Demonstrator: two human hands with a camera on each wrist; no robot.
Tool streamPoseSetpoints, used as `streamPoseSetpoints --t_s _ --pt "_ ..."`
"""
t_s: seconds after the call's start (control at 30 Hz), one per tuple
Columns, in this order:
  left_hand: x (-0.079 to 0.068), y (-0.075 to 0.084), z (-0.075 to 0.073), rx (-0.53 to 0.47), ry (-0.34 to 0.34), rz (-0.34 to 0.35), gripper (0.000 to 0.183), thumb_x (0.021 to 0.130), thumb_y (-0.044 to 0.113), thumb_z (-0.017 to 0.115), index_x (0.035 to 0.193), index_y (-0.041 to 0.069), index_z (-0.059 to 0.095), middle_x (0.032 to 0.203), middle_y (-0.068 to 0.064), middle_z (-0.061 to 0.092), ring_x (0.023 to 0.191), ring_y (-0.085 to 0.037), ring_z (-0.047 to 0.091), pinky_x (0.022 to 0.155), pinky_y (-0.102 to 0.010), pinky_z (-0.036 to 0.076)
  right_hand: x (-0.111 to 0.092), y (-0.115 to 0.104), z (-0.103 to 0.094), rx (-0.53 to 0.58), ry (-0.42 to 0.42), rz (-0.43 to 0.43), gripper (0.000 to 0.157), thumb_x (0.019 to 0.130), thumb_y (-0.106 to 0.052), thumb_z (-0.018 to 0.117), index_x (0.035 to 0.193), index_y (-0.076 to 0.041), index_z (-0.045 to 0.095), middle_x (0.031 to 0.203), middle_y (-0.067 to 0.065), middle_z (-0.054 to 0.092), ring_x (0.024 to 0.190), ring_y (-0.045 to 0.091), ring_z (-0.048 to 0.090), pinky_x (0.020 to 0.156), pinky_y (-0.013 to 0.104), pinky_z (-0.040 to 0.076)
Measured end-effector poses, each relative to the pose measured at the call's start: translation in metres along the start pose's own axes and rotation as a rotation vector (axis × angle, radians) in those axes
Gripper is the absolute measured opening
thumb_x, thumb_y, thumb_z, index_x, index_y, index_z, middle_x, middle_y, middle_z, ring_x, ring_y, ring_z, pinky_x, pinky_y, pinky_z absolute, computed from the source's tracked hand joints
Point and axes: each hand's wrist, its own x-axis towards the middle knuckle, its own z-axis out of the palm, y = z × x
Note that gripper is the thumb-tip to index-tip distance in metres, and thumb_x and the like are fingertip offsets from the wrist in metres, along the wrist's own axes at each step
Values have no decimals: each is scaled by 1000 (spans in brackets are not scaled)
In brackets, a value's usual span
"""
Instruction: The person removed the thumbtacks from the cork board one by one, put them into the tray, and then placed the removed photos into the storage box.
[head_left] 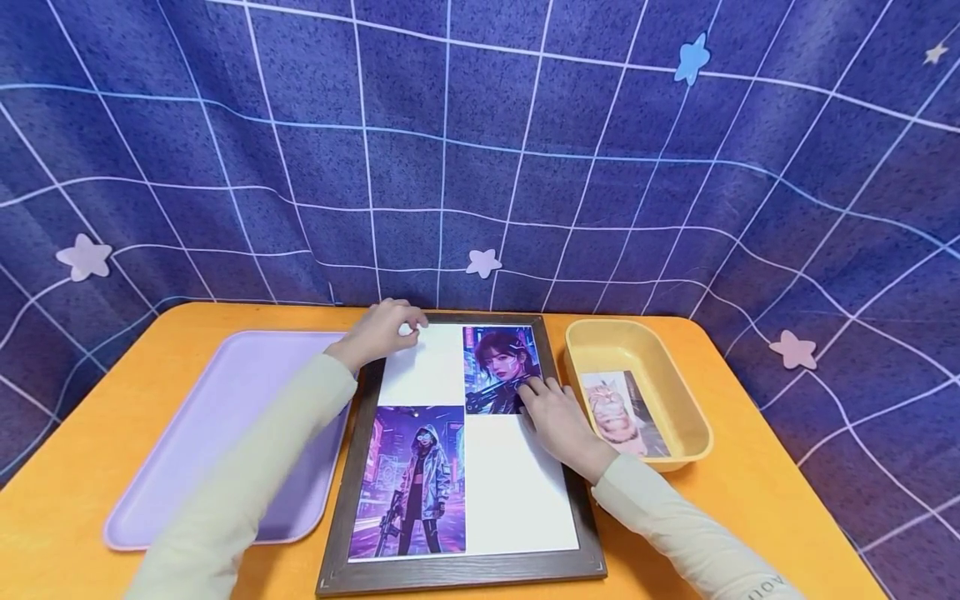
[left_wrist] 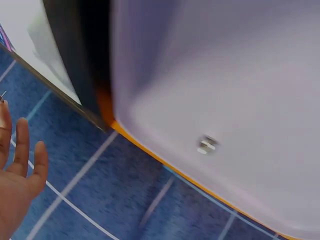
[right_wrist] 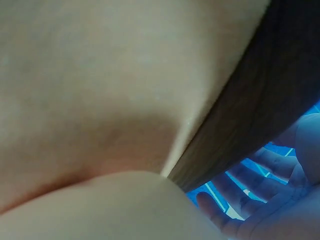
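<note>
A dark frame with a white board carries two purple prints. One is a print of a hooded figure at lower left; the other, a print of a head with a rifle, lies at upper right. My left hand is over the frame's top left corner, its thumb and forefinger pinching a small thin pin, partly cut off by the left wrist view's edge. My right hand rests its fingertips on the lower right of the upper print. Its fingers look relaxed.
Left of the frame lies a lavender tray, holding a small shiny piece, blurred. A yellow bin on the right contains cat prints. Behind the orange table hangs a blue curtain.
</note>
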Motion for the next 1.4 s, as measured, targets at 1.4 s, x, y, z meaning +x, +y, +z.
streamPoseSetpoints --t_s 1.4 --pt "-97 -94 -13 -11 -8 -172 20 73 5 64 92 8 67 77 -5 65 74 -20 59 69 -39 46 0 5 -1 59 68 -35 28 87 -26 60 109 -8 61 107 8 61 94 25 54 74 42 45"
